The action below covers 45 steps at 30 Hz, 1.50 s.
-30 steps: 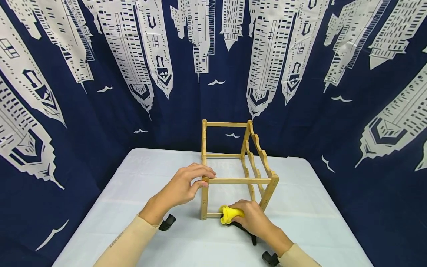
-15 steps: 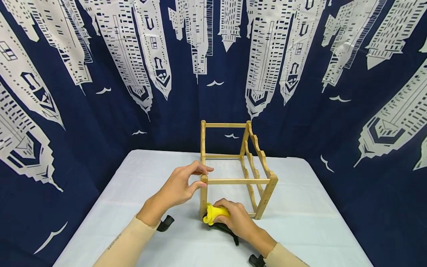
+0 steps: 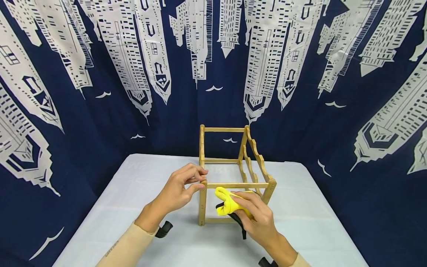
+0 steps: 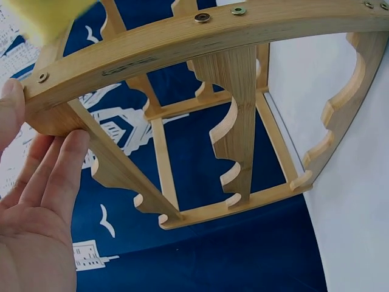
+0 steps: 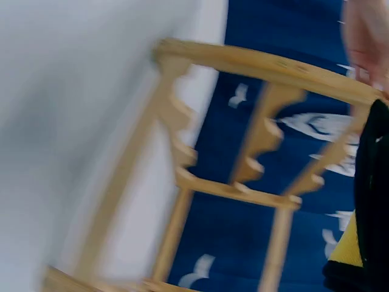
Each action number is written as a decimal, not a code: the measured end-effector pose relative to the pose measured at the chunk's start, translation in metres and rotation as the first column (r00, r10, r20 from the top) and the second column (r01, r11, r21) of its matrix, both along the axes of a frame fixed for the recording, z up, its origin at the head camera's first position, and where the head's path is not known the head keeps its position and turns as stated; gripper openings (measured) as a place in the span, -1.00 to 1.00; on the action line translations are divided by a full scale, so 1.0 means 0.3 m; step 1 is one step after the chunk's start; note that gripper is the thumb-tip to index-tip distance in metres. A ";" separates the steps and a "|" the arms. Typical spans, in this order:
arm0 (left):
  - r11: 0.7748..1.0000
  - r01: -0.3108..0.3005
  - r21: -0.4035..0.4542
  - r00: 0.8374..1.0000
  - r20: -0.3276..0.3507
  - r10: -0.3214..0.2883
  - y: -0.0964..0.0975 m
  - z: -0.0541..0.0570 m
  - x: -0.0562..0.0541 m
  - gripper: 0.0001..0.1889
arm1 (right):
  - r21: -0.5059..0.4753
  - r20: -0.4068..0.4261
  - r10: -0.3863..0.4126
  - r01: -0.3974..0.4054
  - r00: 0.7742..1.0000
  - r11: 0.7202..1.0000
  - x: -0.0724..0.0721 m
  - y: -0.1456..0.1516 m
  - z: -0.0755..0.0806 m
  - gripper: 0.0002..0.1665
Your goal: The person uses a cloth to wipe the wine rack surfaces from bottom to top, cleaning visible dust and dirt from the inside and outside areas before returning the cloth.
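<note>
A wooden rack (image 3: pixel 237 185) with scalloped rails stands on the table. My left hand (image 3: pixel 178 191) grips its near left top corner, the thumb on one side and the fingers on the other, as the left wrist view of the rack (image 4: pixel 152 52) shows. Bunched in my right hand (image 3: pixel 261 220) is a yellow cloth (image 3: pixel 228 202) with black parts, one black strip hanging below. It is in front of the rack, just under the top front bar. In the right wrist view the black side of the cloth (image 5: pixel 372 201) shows at the right edge.
The rack stands on a white-covered table (image 3: pixel 150 207). Behind and around it hangs a navy curtain (image 3: pixel 186 122) printed with white buildings and birds. Black wrist-camera mounts (image 3: pixel 164 229) stick out beside both wrists.
My right hand wiped left along the rack's low front with the yellow cloth, then rose and came back right, toward the top bar. The left hand stays at the corner.
</note>
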State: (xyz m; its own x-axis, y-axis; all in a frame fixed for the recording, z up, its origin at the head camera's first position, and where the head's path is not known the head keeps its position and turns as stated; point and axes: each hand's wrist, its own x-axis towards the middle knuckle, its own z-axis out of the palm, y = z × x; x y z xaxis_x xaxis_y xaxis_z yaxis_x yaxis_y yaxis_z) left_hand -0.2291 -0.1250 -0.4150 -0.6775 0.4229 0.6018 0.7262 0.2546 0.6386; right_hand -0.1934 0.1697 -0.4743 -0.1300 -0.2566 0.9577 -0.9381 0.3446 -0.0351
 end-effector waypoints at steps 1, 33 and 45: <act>1.000 0.004 0.005 1.000 0.008 -0.004 0.000 -0.001 0.002 -0.79 | -0.014 -0.034 -0.011 0.011 0.999 1.000 0.004 0.003 0.030 -0.65; 1.000 -0.026 0.017 0.999 -0.024 0.027 -0.018 -0.001 -0.016 -0.84 | 0.422 0.254 -0.351 0.224 0.901 0.879 -0.032 -0.137 0.254 -0.51; 0.997 -0.009 0.074 0.999 -0.030 0.011 -0.006 -0.017 -0.009 -0.85 | 0.455 0.156 -0.413 0.306 0.897 0.836 -0.038 -0.043 0.246 -0.44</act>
State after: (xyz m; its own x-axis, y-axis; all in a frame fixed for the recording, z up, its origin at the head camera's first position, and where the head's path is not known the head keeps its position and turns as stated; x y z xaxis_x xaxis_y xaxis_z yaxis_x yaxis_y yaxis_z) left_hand -0.2319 -0.1270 -0.4202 -0.6625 0.3698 0.6514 0.7431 0.2150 0.6337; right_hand -0.2048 0.1568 -0.4005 -0.5002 -0.5065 0.7024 -0.7253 0.6881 -0.0203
